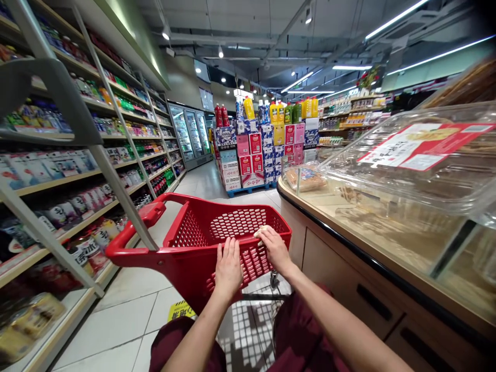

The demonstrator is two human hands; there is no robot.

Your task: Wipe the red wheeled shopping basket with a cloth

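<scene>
A red plastic shopping cart [186, 252] stands in front of me, its basket walls pierced with rows of small slots. My left hand [229, 266] lies flat against the near side of the basket, fingertips at the rim and fingers stretched out, holding nothing. Farther right along the same rim is my right hand [276, 249], bent over the edge. A small whitish cloth [259, 232] is pinched under its fingers, mostly hidden by them. The part of the basket that shows inside holds no goods.
At right, a wooden counter [341, 258] carries clear plastic food boxes [411, 150]. Stocked drink shelves [96, 155] line the left, behind a slanting metal pole with a grey handle [70, 98]. Stacked drink cartons [256, 160] stand ahead. A yellow floor sign [181, 310] lies below the cart.
</scene>
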